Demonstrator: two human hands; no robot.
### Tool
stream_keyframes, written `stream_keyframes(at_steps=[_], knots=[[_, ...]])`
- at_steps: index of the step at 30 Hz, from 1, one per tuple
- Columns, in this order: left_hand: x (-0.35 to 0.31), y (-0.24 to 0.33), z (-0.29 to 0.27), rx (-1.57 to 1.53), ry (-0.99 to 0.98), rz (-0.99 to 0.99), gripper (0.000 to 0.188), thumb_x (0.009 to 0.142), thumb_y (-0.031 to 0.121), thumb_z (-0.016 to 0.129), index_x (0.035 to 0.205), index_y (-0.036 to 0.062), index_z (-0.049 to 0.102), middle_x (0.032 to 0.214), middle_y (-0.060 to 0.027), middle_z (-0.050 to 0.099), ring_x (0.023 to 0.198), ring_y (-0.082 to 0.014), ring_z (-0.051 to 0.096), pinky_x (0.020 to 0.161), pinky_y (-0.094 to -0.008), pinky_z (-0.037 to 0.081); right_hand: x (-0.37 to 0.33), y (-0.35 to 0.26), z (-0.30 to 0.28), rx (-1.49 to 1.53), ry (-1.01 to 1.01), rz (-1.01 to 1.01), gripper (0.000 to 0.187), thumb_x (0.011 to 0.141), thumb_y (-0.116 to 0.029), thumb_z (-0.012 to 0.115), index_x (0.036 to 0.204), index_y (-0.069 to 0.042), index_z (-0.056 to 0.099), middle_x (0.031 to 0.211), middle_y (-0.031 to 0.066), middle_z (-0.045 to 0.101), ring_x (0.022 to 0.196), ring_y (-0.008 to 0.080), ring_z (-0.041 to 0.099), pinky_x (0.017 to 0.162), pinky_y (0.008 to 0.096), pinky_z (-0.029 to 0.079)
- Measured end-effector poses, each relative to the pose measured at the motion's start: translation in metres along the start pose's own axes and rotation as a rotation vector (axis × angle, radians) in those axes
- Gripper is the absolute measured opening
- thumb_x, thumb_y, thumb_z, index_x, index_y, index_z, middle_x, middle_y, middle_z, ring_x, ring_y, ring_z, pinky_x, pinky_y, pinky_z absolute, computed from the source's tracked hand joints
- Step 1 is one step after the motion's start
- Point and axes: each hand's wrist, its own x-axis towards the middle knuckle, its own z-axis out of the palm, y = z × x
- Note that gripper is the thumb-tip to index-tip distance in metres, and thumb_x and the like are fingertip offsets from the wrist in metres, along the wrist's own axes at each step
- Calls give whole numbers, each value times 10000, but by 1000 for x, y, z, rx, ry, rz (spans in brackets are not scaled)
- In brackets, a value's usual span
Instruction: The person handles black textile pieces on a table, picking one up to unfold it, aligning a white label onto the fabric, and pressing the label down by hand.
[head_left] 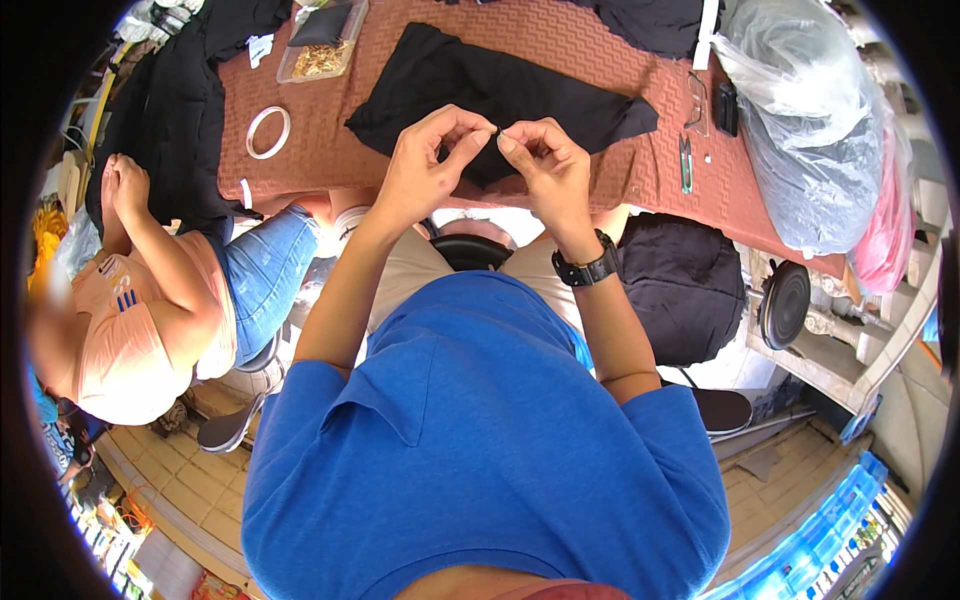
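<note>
Both my hands are raised close together over the near edge of a black cloth (470, 80), which lies spread on the table. My left hand (438, 165) pinches with thumb and index finger. Facing it, my right hand (552, 175), with a black watch on the wrist, makes a similar pinch. A tiny dark bit (498, 131) shows between the two pairs of fingertips. Whether it is part of the cloth or a separate small piece, I cannot tell.
A brown-covered table (330, 140) bears a white ring (268, 132), a clear box (340, 62) of gold-coloured pieces, green snips (686, 165), and glasses (697, 103). Plastic bags (800, 120) bulge at right. A black fabric bundle (680, 290) sits below. A co-worker (150, 310) sits left.
</note>
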Motion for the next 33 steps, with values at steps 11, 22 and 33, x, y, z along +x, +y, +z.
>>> stream_keyframes(at_steps=[11,22,33], knots=[[-7,-11,13,-212,259,22,75,879,-12,721,948,-9,750,840,-14,611,729,-43,525,633,-197,410,-7,1,30,50,82,-130,62,905,22,689,966,25,682,949,26,606,848,78,570,740,223,470],[-17,0,7,207,216,207,83,790,14,763,867,21,733,816,-38,564,720,-129,536,621,-255,432,-4,3,19,83,-66,-99,68,964,-44,632,988,13,660,1091,54,589,913,98,601,814,244,508],[-30,-21,-57,739,311,321,64,762,76,765,805,92,721,1234,-86,573,1153,-291,418,993,-403,335,44,-77,-108,-35,201,-299,89,997,-99,603,1031,-17,600,830,101,687,672,133,631,632,276,547]])
